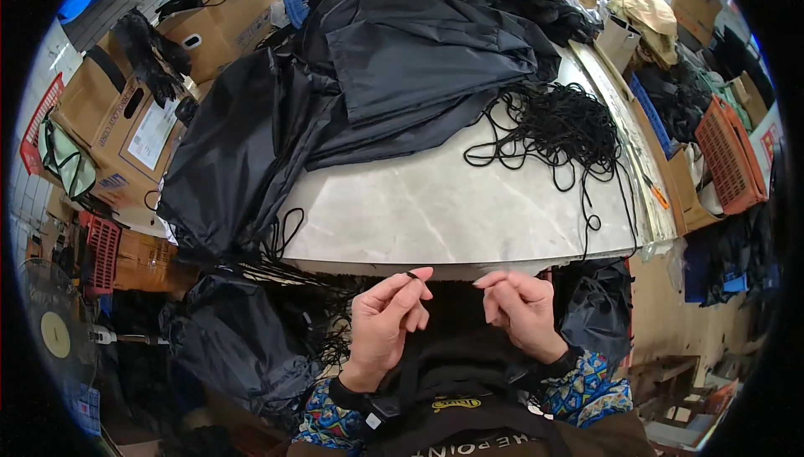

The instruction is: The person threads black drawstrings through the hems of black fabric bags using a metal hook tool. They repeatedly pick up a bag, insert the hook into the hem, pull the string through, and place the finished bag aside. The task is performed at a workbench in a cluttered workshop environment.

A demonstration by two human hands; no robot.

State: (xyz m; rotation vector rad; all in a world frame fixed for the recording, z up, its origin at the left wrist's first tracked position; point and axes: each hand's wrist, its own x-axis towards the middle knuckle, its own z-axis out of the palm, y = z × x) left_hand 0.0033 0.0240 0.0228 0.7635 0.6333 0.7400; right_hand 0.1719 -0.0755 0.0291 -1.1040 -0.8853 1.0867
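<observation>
Just off the table's front edge, my left hand [387, 323] is closed in a pinch. A short dark bit of black cord [411, 274] shows at its fingertips. Level with it, a little to the right, my right hand [521, 313] is also pinched shut; whatever lies between its fingers is too small to make out. Black fabric pieces [419, 55] lie heaped over the far and left part of the pale table [402, 214]. A tangled pile of black cords [569, 126] sits at the table's right, with loose strands hanging toward the front edge.
An orange-handled tool [656, 193] lies along the table's right side. Cardboard boxes [126, 135] stand at left, above a fan [54, 336]. More black fabric [243, 344] hangs below the table's left front. An orange basket [730, 156] is at right.
</observation>
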